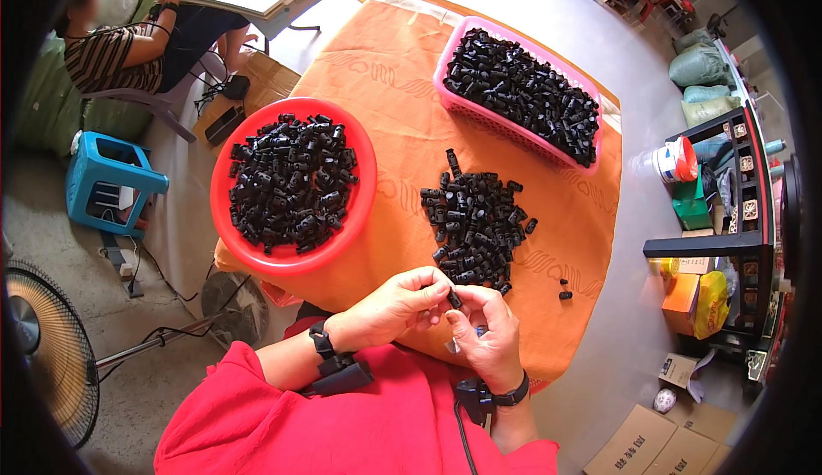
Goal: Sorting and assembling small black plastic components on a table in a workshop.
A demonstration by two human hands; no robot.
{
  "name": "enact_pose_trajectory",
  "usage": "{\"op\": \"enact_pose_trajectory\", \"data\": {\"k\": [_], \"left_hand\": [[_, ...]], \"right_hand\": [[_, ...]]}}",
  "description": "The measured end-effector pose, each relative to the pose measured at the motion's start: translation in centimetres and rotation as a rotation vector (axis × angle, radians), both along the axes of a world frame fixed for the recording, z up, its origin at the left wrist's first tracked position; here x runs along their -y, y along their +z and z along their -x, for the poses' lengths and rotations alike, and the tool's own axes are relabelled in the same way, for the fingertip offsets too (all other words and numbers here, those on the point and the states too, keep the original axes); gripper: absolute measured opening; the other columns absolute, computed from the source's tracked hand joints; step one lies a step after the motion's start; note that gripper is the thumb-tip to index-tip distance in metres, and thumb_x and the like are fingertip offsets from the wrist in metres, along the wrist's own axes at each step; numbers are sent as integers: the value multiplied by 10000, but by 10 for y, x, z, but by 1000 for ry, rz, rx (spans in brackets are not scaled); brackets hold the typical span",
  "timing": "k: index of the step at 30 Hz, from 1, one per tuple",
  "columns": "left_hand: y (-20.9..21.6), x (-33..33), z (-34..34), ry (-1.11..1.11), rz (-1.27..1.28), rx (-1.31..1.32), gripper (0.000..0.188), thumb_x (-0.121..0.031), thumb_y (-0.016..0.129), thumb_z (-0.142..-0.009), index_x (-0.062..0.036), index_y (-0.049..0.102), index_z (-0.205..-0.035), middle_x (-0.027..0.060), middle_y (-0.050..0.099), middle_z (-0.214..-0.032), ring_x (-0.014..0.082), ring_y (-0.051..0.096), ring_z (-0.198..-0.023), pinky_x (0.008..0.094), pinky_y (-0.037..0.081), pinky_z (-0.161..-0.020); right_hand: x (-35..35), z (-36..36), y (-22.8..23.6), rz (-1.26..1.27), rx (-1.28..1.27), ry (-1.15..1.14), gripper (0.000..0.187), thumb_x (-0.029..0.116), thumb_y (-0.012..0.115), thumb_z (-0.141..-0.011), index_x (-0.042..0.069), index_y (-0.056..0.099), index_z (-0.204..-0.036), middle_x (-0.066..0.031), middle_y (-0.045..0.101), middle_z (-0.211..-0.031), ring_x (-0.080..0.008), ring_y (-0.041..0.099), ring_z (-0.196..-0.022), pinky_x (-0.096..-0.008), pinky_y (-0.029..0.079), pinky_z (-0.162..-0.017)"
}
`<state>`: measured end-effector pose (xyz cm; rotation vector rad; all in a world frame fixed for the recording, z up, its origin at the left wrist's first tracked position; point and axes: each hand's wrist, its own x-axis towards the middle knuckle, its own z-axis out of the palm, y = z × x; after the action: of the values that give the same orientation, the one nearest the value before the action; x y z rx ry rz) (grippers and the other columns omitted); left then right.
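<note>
My left hand (396, 305) and my right hand (490, 340) meet at the table's near edge, fingertips pinched together. Between them is a small black cylindrical plastic part (455, 299), gripped from both sides. A bit of clear film-like material (452, 347) shows by my right palm; what it is I cannot make out. Just beyond my fingers lies a loose pile of similar black parts (478, 222). To the left, a round red basin (224, 218) is heaped with them. A pink rectangular basket (462, 112) at the far right holds many more.
An orange cloth (394, 145) covers the table. A few stray parts (565, 293) lie right of the pile. At left are a standing fan (51, 347), a blue stool (107, 180) and a seated person (128, 56). Cardboard (638, 441) and a dark shelf (711, 244) are at right.
</note>
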<state>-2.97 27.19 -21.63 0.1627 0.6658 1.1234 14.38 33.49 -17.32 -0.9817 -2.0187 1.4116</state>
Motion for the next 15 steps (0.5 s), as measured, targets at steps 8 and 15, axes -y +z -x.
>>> {"op": "enact_pose_trajectory", "data": {"k": [8, 15], "left_hand": [[15, -1, 1, -16, -14, -49, 164, -219, 584, -1005, -71, 594, -1077, 27, 647, -910, 69, 597, -738, 191, 462, -606], [1, -2, 1, -81, -11, 88, 162, -182, 600, -994, -45, 582, -1078, 51, 655, -954, 84, 619, -785, 200, 493, -629]], "right_hand": [[-6, -7, -2, 18, -30, -37, 213, -5, 668, -896, 37, 652, -1105, -65, 626, -872, -98, 570, -602, -244, 464, -546], [-8, -8, -2, -103, -37, 29, 181, 2, 649, -917, 33, 658, -1095, -60, 622, -895, -84, 593, -643, -230, 477, -568]]}}
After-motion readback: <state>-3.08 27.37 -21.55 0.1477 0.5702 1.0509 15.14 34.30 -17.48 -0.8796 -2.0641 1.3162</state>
